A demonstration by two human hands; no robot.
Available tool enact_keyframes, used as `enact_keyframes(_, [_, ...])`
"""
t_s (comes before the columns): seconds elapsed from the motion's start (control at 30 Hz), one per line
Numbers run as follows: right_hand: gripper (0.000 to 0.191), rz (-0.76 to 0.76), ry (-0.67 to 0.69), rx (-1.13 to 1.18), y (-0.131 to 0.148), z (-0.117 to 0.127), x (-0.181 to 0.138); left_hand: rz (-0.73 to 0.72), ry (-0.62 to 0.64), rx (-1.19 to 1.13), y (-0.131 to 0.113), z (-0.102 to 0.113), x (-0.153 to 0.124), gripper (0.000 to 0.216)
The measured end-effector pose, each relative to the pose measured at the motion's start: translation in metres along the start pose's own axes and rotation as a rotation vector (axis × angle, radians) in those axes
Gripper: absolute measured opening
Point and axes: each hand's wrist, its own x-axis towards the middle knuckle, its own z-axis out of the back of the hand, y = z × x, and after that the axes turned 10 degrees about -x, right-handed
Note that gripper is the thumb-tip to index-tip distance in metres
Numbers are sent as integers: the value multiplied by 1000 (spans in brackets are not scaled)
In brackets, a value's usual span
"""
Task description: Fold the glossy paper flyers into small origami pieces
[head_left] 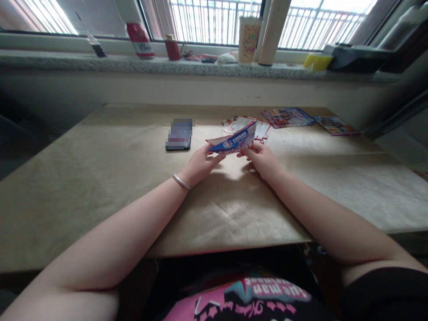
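Between my two hands a blue printed leaflet (pixel 234 141) is held up at a slant above the table, with a fold along it. My left hand (pixel 201 162) is closed on its left end, the thumb along the lower edge. At the lower right corner my right hand (pixel 262 158) pinches the same leaflet. Just behind it lies a fanned pile of white and red cards (pixel 264 129), partly covered by the leaflet. To the left of my hands a dark phone (pixel 180 134) lies flat, its screen blurred.
The table (pixel 100 191) has a tan cover. Stacks of colourful leaflets (pixel 289 117) and a smaller stack (pixel 336 125) lie at the back right. On the granite windowsill (pixel 200 69) stand a red can (pixel 140 41), a red bottle (pixel 172 48), a patterned cup (pixel 249 40) and a yellow object (pixel 317 61).
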Motion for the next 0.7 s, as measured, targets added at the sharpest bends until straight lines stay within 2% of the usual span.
enact_keyframes(0.07, [38, -5, 25, -26, 0, 0, 0, -10, -5, -10, 4, 1, 1, 42])
enact_keyframes(0.27, [41, -33, -113, 97, -5, 1, 3, -22, -66, -11, 14, 3, 3, 36])
enact_keyframes(0.5, [47, -29, -68, 61, -6, 0, 3, -62, -96, -129, 4, -1, 2, 42])
enact_keyframes(0.7, [48, 8, -13, 34, 3, -4, -1, -3, -200, -49, -7, -3, -3, 29])
